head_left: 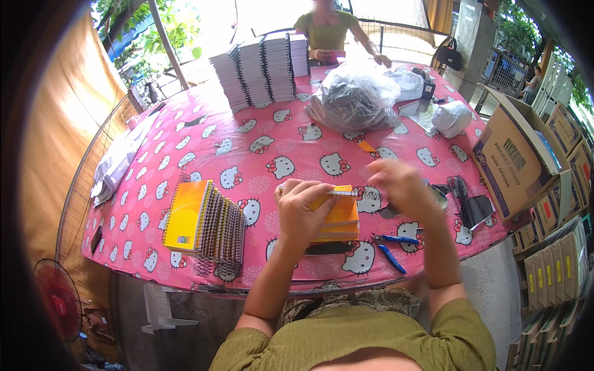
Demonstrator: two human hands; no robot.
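Observation:
My left hand [302, 207] is closed over the top of an orange memo pad [341, 213], thumb along its upper edge. The pad rests on a small pile of the same orange pads in front of me. From the pad's right end a thin spiral wire [370, 198] sticks out. Just beyond that wire is my right hand [402, 184], raised, its fingers curled together; what they pinch, if anything, is too small to make out. Blue-handled pliers [391, 258] lie on the table below my right hand. To the left stands a stack of spiral-bound yellow notebooks [189, 213].
Tall piles of bound white pads [263, 71] and a big clear plastic bag [352, 99] stand at the back. Across the table a person [327, 31] works. Black coils [461, 195] lie at the right, beside an open cardboard box [513, 157]. A pink patterned cloth [281, 143] covers the table.

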